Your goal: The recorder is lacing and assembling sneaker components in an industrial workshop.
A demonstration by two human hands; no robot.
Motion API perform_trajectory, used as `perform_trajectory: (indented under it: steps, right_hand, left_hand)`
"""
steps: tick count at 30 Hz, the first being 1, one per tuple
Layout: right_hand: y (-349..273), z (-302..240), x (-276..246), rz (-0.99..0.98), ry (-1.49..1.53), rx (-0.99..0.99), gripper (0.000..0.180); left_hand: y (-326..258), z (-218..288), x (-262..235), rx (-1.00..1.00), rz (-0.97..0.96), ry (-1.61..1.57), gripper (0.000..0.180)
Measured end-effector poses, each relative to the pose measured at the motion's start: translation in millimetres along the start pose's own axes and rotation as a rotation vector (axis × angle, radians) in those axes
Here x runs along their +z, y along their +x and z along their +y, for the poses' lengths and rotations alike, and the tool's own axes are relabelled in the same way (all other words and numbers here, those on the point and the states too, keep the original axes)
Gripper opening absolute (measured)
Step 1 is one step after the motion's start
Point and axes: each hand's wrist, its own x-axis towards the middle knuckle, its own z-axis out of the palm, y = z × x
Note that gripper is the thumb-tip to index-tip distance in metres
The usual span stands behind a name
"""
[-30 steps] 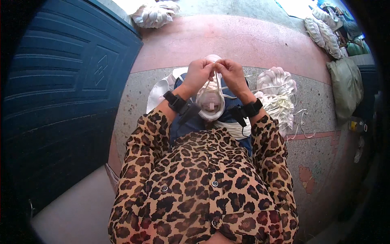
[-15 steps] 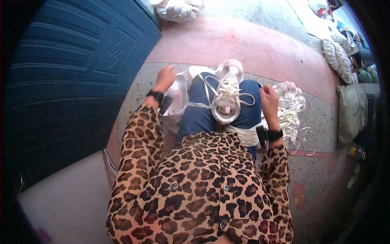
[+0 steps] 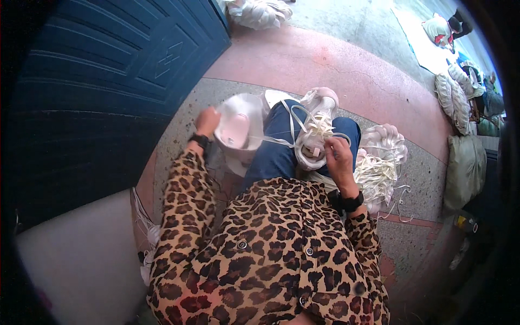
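A white and pale pink sneaker (image 3: 320,123) rests between my knees, toe pointing away, with cream laces looped across its front. To the left of my knee, my left hand (image 3: 207,122) is closed on the edge of a second white and pink shoe (image 3: 235,129), blurred by motion, its pink inside showing. A flat white lace (image 3: 277,141) stretches between the two shoes. My right hand (image 3: 339,157) is at the right side of the lap sneaker's collar, fingers pinched together close to a lace loop. What those fingers hold, if anything, cannot be made out.
Right of my leg lies a heap of white shoes (image 3: 382,142) with a tangle of cream laces (image 3: 374,176). A blue panelled door (image 3: 119,70) stands at the left. White bundles (image 3: 260,13) lie farther off, and a pale sack (image 3: 465,170) stands at the right.
My left hand has come down onto the shoe at the left, which is now raised and turned. My right hand has moved inward to the lap sneaker's collar, its fingers pinched.
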Motion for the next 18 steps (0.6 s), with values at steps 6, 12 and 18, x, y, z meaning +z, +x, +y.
perform_trajectory:
  steps: [6,12,18]
  right_hand:
    - [53,-37,-20,-0.091,0.327,0.262,0.018]
    - [135,-105,-7,-0.263,1.102,0.643,0.045]
    - [146,-15,12,-0.184,0.817,0.403,0.025]
  left_hand:
    - [-5,120,-188,0.418,0.416,0.054,0.030]
    - [-111,238,-192,1.053,0.682,-0.040,0.020]
    - [-127,245,-163,1.149,0.481,-0.254,0.020]
